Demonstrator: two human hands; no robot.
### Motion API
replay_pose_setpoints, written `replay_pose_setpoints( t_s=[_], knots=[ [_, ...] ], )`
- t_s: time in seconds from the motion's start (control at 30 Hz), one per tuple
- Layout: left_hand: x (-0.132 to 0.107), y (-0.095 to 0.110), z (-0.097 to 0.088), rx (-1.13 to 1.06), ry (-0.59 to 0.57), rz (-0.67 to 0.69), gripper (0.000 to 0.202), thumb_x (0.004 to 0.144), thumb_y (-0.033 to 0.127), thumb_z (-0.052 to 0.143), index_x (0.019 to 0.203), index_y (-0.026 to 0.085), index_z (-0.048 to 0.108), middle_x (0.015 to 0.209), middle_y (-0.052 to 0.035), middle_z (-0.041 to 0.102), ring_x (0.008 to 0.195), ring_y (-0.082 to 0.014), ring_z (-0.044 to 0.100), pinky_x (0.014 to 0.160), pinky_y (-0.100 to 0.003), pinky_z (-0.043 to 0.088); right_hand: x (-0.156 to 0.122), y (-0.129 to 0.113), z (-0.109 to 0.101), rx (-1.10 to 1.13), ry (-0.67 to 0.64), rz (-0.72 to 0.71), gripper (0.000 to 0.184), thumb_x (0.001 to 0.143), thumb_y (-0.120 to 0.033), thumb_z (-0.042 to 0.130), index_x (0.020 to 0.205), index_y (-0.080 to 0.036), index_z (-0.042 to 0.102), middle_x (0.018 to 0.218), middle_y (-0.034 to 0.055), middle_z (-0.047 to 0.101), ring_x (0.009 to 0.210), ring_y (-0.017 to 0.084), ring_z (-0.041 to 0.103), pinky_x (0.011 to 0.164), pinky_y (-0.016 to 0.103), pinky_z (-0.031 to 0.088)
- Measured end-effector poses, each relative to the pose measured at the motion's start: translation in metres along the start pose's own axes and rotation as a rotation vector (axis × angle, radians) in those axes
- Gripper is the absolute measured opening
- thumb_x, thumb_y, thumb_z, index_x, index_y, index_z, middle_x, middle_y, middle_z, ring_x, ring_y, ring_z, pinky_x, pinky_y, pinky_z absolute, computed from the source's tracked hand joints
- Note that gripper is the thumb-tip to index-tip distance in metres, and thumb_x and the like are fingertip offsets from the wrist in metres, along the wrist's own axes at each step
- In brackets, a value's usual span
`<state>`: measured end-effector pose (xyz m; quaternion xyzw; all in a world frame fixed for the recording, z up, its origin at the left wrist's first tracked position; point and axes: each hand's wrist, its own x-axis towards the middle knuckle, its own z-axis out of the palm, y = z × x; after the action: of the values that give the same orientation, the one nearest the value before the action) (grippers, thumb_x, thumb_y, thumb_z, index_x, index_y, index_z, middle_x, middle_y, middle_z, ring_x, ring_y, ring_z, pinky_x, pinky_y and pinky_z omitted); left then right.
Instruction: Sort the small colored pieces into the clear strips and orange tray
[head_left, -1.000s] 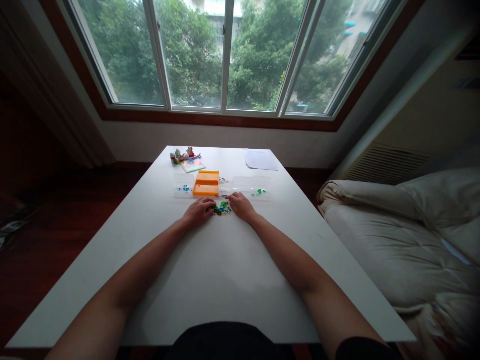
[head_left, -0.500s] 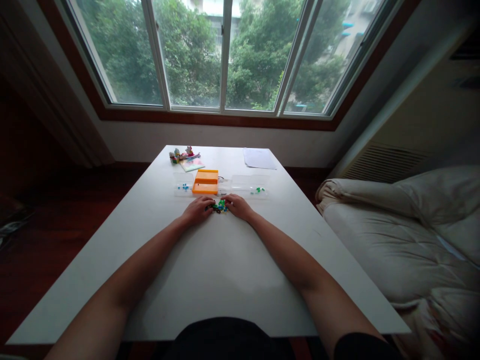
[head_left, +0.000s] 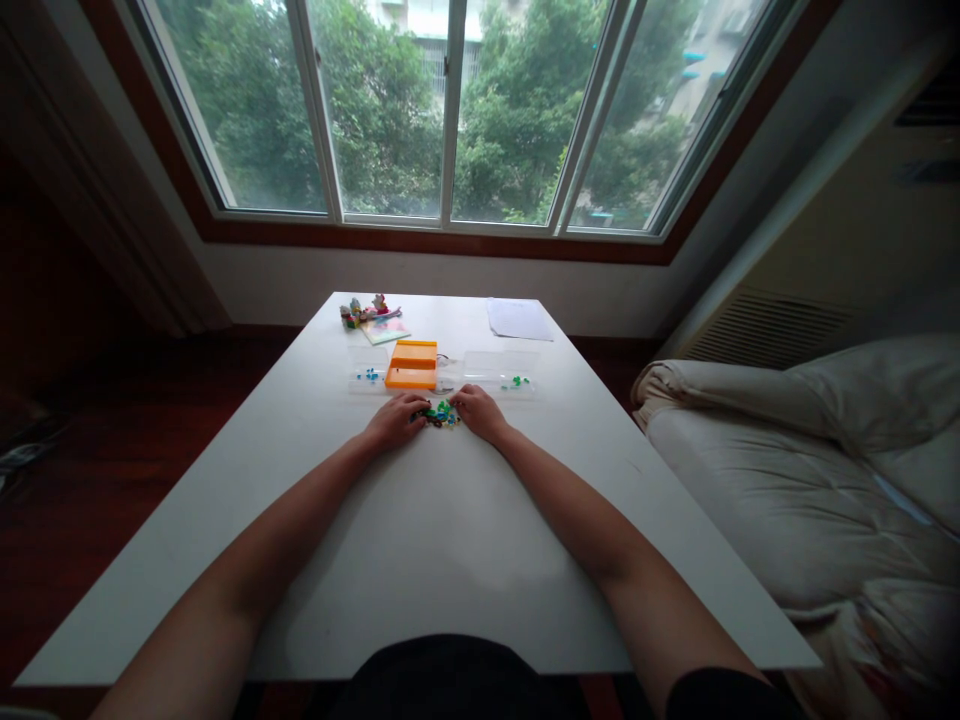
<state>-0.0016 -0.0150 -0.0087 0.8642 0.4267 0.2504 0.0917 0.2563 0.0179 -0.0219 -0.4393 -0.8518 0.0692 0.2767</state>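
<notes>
A small heap of mixed tiny pieces [head_left: 441,413], green, blue, yellow and dark, lies on the white table between my two hands. My left hand [head_left: 396,420] rests at the heap's left side, its fingers curved around that edge with the thumb apart. At the upper right of the heap is my right hand [head_left: 480,412], fingertips drawn together; whatever they may pinch is too small to make out. Just beyond sits an open orange case [head_left: 412,372]. Blue pieces [head_left: 368,375] lie in a clear tray to its left, green pieces [head_left: 519,381] in another to its right.
Small colourful figures [head_left: 352,314] and a pastel card [head_left: 385,331] occupy the table's far left corner. White paper sheets [head_left: 519,319] lie at the far right. A pale sofa [head_left: 750,480] stands along the right side, and a window wall rises behind the table.
My right hand has shifted slightly up and to the right, uncovering a little more of the heap. My left hand stays in place.
</notes>
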Motion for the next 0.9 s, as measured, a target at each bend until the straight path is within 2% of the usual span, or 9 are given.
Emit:
replay_pose_setpoints(
  t_s=[0.2,0.33,0.63,0.77,0.9],
  knots=[
    [-0.0014,0.0001,-0.0023,0.000,-0.005,0.011,0.036,0.091,0.031,0.058,0.126,0.026,0.070,0.129,-0.0072,0.065,0.122,-0.0250,0.057,0.109,-0.040,0.047,-0.0005,-0.0008,0.0009,0.016,0.026,0.012,0.015,0.091,-0.016,0.063,0.096,-0.022,0.076,0.099,0.0059,0.066,0.100,0.020,0.058,0.093,0.031,0.046],
    [-0.0017,-0.0010,-0.0009,0.006,-0.003,0.010,0.036,0.092,0.032,0.058,0.126,0.026,0.070,0.130,-0.0069,0.065,0.123,-0.0247,0.057,0.110,-0.039,0.046,0.0000,-0.0010,0.0009,0.034,-0.003,-0.003,0.011,0.091,-0.019,0.065,0.093,-0.022,0.076,0.096,0.0053,0.065,0.097,0.019,0.058,0.091,0.030,0.045],
    [-0.0020,0.0011,0.0015,0.006,-0.009,0.000,0.037,0.092,0.032,0.059,0.127,0.027,0.069,0.131,-0.0068,0.064,0.123,-0.0252,0.057,0.109,-0.040,0.046,0.0012,0.0023,0.0028,-0.003,-0.010,0.042,0.037,0.093,-0.008,0.054,0.122,-0.023,0.071,0.108,0.0072,0.065,0.106,0.020,0.056,0.097,0.030,0.044],
    [-0.0013,0.0015,0.0022,-0.002,-0.011,0.001,0.037,0.091,0.032,0.059,0.126,0.026,0.069,0.131,-0.0071,0.064,0.123,-0.0252,0.057,0.109,-0.040,0.047,0.0016,0.0025,0.0036,-0.058,-0.029,0.014,0.038,0.093,-0.007,0.052,0.119,-0.024,0.073,0.107,0.0076,0.063,0.105,0.021,0.055,0.097,0.031,0.044],
    [-0.0009,0.0000,0.0022,-0.006,-0.013,0.011,0.037,0.091,0.032,0.059,0.127,0.025,0.069,0.131,-0.0075,0.064,0.123,-0.0251,0.057,0.109,-0.040,0.046,0.0004,0.0059,0.0001,-0.045,-0.018,0.034,0.031,0.091,-0.006,0.054,0.106,-0.023,0.075,0.104,0.0076,0.064,0.104,0.021,0.056,0.095,0.031,0.044]
  ],
)
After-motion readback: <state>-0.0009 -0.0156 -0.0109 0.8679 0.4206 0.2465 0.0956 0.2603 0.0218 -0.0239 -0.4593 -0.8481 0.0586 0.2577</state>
